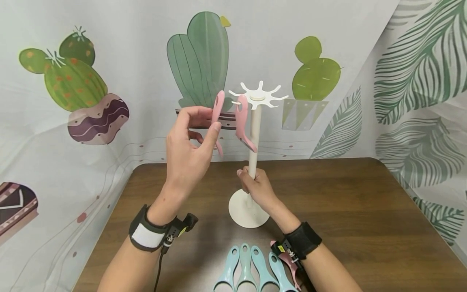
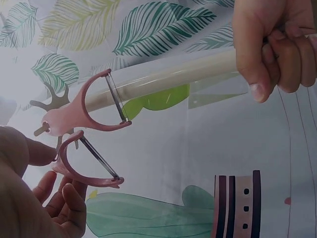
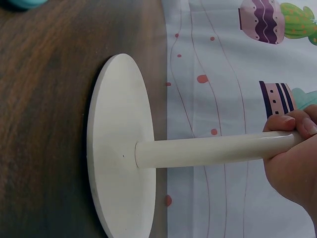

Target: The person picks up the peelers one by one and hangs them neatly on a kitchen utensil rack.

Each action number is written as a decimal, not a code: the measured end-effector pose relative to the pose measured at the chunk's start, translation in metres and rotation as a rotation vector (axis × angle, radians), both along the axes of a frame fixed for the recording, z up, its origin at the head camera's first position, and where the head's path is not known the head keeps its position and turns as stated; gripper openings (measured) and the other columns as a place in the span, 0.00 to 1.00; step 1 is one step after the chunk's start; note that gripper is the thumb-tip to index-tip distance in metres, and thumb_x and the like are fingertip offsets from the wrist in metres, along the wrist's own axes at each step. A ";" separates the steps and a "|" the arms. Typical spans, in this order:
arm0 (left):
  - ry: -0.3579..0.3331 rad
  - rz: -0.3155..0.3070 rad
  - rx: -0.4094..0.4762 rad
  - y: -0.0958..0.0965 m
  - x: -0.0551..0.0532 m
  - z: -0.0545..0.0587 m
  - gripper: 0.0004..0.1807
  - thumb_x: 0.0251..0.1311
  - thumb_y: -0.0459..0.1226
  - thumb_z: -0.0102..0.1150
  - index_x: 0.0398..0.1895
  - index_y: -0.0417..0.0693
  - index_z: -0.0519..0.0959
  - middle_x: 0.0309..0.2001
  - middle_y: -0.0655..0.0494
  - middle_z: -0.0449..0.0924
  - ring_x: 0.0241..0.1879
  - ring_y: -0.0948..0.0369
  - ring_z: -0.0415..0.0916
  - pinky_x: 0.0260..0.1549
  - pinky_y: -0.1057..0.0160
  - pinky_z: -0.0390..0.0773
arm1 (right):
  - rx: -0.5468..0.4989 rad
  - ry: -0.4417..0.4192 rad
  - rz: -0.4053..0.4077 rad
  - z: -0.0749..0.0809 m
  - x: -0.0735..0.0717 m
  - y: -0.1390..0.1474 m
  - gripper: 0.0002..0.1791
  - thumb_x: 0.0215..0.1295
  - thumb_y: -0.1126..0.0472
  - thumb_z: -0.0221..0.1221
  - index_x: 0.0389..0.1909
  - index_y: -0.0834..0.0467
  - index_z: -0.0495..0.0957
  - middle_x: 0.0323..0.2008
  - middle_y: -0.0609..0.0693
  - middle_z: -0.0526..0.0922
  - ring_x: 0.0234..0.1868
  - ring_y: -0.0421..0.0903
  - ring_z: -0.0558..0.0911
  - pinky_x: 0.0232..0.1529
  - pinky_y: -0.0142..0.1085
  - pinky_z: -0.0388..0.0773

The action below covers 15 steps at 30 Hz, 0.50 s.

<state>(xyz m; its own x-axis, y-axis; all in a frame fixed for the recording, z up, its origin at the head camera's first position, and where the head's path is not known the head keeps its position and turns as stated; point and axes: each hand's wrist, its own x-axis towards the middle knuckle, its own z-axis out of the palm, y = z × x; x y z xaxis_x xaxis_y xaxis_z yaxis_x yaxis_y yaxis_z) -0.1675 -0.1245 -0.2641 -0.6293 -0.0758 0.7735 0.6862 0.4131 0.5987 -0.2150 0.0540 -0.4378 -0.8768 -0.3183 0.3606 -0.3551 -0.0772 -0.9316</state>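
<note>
My left hand pinches a pink peeler by its handle, just left of the rack's hooks. A second pink peeler hangs by its handle hole from a hook of the white rack. In the left wrist view the held peeler and the hung peeler sit close together, their metal blades showing. My right hand grips the rack's pole low down, above the round base. Several hooks spread from the top of the pole.
Several blue-green peelers lie in a row at the table's front edge. Beside them another pink peeler is partly hidden by the right wrist strap. A brown wooden table lies beneath, with a cactus-and-leaf printed cloth behind it.
</note>
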 end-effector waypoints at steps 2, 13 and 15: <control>0.001 0.003 -0.004 0.000 -0.001 0.001 0.15 0.71 0.38 0.67 0.56 0.44 0.80 0.47 0.60 0.87 0.46 0.64 0.82 0.34 0.64 0.75 | -0.002 -0.001 0.000 0.000 0.000 0.000 0.24 0.81 0.62 0.53 0.19 0.59 0.63 0.12 0.45 0.63 0.16 0.40 0.62 0.21 0.32 0.58; 0.016 -0.006 -0.028 0.005 -0.008 0.009 0.15 0.70 0.35 0.66 0.57 0.42 0.80 0.48 0.58 0.86 0.42 0.64 0.83 0.32 0.63 0.75 | 0.004 0.001 0.003 0.000 0.000 0.000 0.24 0.81 0.61 0.53 0.19 0.59 0.64 0.13 0.46 0.63 0.17 0.40 0.61 0.21 0.32 0.57; 0.016 -0.008 -0.029 0.006 -0.009 0.010 0.15 0.69 0.34 0.66 0.57 0.43 0.81 0.48 0.58 0.86 0.42 0.64 0.83 0.32 0.64 0.74 | 0.003 0.004 0.001 0.000 0.000 0.000 0.24 0.81 0.61 0.53 0.19 0.59 0.63 0.12 0.46 0.63 0.16 0.40 0.61 0.21 0.32 0.56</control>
